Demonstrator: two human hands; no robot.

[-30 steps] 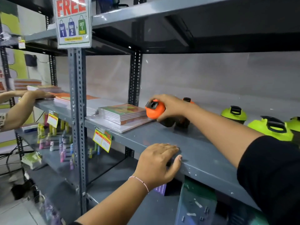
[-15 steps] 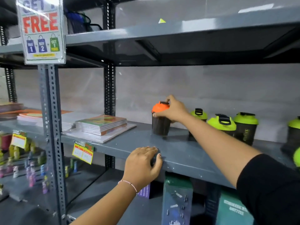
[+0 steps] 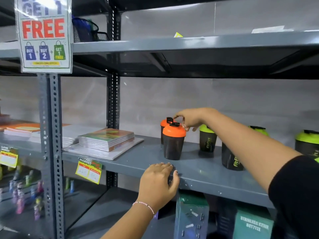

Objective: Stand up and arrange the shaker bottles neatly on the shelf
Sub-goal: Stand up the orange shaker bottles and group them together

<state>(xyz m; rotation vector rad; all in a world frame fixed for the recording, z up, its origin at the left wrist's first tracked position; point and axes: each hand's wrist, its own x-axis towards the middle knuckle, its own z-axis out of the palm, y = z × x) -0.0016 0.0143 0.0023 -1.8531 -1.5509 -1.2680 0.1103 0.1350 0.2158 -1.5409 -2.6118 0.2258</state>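
The grey shelf (image 3: 131,157) carries upright shaker bottles. The left hand (image 3: 158,183) rests on its front edge, grip relaxed. The right hand (image 3: 191,119) hovers at two orange-lidded bottles (image 3: 173,145) standing one behind the other, and I cannot tell its grip. Green-lidded bottles (image 3: 208,142) stand to the right.

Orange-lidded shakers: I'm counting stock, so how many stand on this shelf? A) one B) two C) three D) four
B: two stand upright, the front orange shaker just ahead of the rear orange shaker, both to the left of the green-lidded shaker.
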